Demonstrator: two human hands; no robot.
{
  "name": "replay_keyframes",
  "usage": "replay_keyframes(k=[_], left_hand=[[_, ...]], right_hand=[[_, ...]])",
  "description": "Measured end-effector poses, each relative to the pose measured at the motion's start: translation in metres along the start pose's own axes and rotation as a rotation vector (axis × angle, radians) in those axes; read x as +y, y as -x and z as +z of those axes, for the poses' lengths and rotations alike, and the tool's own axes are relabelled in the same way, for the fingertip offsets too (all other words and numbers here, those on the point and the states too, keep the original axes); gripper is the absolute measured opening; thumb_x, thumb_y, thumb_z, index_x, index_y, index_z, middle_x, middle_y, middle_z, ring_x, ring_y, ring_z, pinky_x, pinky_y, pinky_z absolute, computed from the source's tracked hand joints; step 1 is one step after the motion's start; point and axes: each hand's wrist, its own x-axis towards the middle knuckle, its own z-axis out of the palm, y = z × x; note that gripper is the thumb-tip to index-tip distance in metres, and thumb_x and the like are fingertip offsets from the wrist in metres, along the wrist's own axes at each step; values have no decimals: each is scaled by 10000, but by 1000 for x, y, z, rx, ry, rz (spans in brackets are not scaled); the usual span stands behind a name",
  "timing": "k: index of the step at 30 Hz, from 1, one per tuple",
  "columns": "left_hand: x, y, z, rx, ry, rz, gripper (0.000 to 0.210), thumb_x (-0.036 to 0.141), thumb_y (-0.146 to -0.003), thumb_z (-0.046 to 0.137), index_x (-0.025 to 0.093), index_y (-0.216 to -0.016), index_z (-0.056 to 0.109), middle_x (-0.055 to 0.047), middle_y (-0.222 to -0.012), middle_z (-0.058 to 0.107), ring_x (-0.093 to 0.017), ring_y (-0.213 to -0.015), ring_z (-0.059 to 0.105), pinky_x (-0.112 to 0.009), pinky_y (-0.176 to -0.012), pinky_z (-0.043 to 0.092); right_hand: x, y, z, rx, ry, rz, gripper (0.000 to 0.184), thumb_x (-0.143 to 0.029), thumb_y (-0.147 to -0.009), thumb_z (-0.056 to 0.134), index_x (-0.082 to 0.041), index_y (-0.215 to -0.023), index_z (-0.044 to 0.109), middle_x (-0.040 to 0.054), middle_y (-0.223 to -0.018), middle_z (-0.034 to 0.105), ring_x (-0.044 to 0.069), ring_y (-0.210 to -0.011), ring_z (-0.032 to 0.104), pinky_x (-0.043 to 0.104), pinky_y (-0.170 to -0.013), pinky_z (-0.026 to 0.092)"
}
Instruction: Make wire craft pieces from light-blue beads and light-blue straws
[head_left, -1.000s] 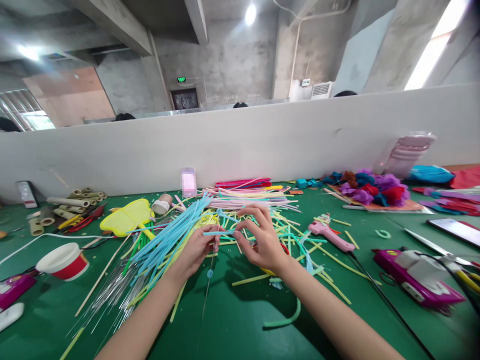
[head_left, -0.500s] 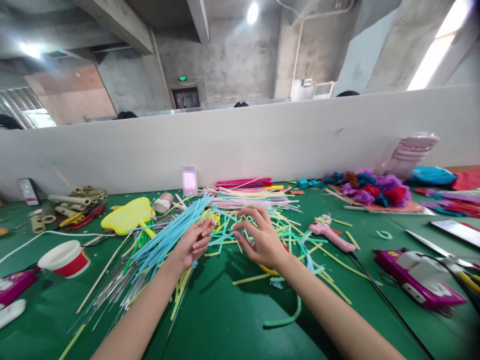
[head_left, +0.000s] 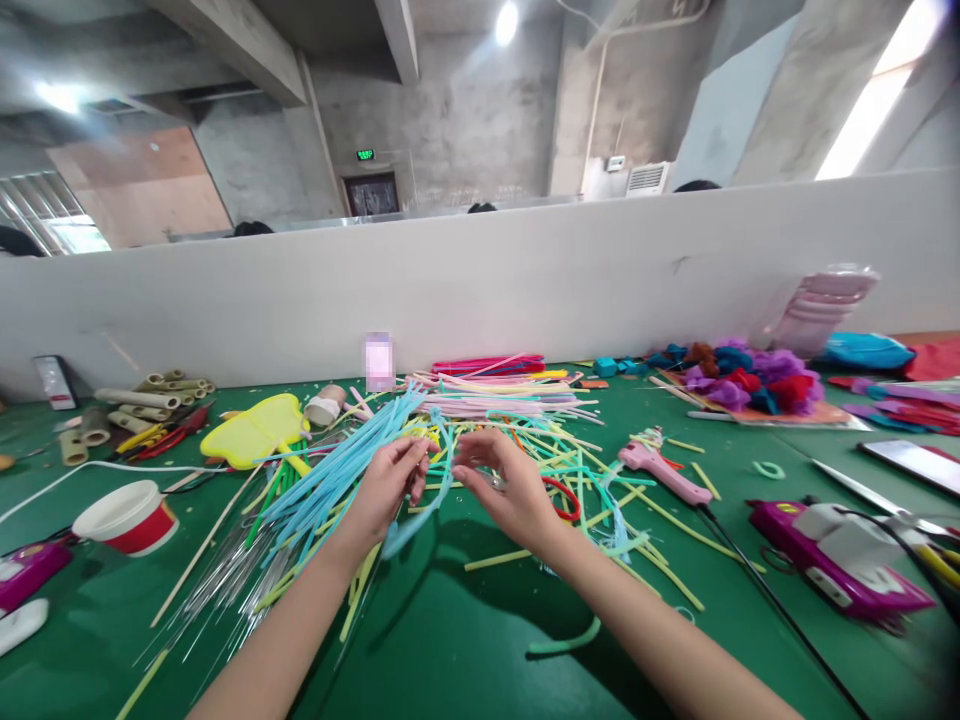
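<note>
While the left hand (head_left: pixel 394 475) curls, fingertips together, contents indiscernible, the right hand (head_left: pixel 504 488) arches, fingers parted, a blue strip (head_left: pixel 412 532) between them.

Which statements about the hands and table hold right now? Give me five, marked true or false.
1. A curved blue stem shows between the left hand and the right hand. True.
2. The glue gun lies to the left of the left hand. False: the glue gun lies to the right of the right hand.
3. The cup has red on its side. True.
4. The table is white. False: the table is green.
5. The yellow butterfly shape is gripped in the right hand. False: the yellow butterfly shape lies left of both hands, held by neither.
</note>
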Motion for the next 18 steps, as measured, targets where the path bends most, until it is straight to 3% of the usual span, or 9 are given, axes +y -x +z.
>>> replay_keyframes(k=[2, 4, 7, 10, 13, 18], left_hand=[[11, 3, -3, 28, -114, 47, 351, 477, -841, 695, 139, -929, 656, 53, -644, 539, -41, -361, 420, -173, -329, 273], [23, 5, -7, 94, -346, 149, 348, 490, -891, 621, 146, -925, 656, 43, -667, 552, -46, -359, 416, -191, -349, 281], [35, 8, -13, 217, -676, 281, 341, 484, -936, 540, 166, -891, 656, 34, -661, 581, -76, -381, 458, -221, -416, 348], [38, 10, -15, 304, -908, 361, 306, 443, -951, 522, 188, -859, 662, 30, -627, 626, -112, -421, 524, -242, -496, 393], [34, 11, -12, 284, -998, 376, 293, 400, -971, 501, 195, -830, 656, 27, -618, 652, -131, -454, 571, -252, -551, 416], [21, 11, 1, 136, -1128, 459, 254, 295, -993, 486, 198, -834, 659, -9, -713, 707, -172, -604, 655, -267, -610, 441]], right_hand=[[-2, 1, 2, 22, -116, 67, 206, -302, -990, 564, -230, -1180, 536, 70, -1045, 657, 174, -930, 688, 327, -821, 576], [-6, 1, 0, 55, -66, 42, 181, -282, -1005, 518, -229, -1174, 553, 83, -1082, 642, 185, -993, 664, 335, -834, 564], [-13, 2, -2, 43, 207, -145, 187, -245, -950, 588, -216, -1131, 625, 108, -1124, 598, 229, -1080, 593, 382, -891, 520], [-16, 8, 2, -29, 452, -366, 164, -215, -907, 640, -190, -1067, 666, 116, -1095, 601, 242, -1026, 561, 405, -887, 481], [-13, 14, 14, -95, 587, -444, 136, -191, -929, 618, -182, -1057, 664, 91, -1052, 658, 233, -984, 541, 384, -851, 443], [-6, 17, 26, -236, 764, -383, 145, -176, -934, 605, -226, -1044, 686, 45, -1004, 705, 255, -1010, 523, 384, -814, 365]])
